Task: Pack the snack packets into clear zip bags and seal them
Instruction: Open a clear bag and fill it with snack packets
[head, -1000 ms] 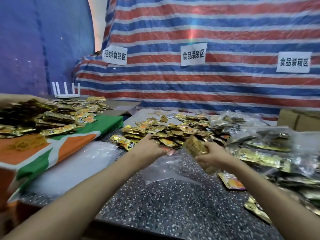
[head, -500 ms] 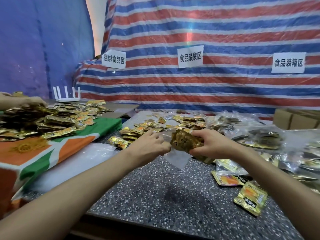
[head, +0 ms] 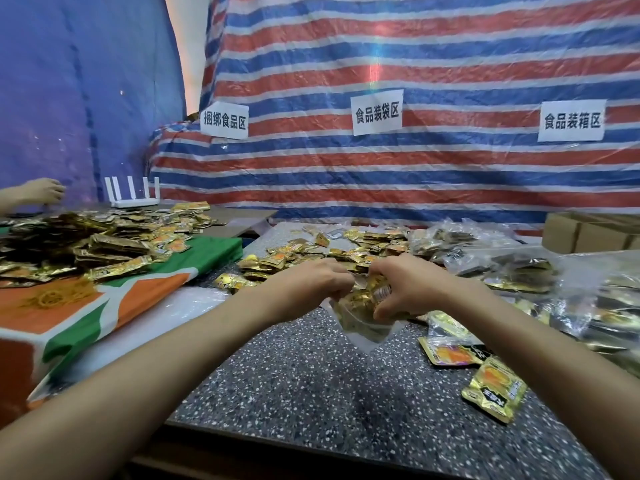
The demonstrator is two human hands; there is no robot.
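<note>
- The left grip (head: 313,284) pinches the mouth of a clear zip bag (head: 362,329), which is held just above the speckled counter (head: 304,393).
- The right grip (head: 414,289), at the bag's right edge, clutches gold snack packets (head: 369,297) that sit partly inside the bag.
- Behind the bag lies a loose packet pile (head: 349,247); to its right are filled bags (head: 519,271) and two stray packets (head: 493,388).
- Far left of the bag, another person's hand (head: 41,192) hovers over a second heap (head: 104,244).

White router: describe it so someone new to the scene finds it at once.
Start at the blue tarp wall on the left. At its foot, behind the heap of gold snack packets on the green-and-orange cloth, sits the white router. It alone has a row of upright antennas.
</note>
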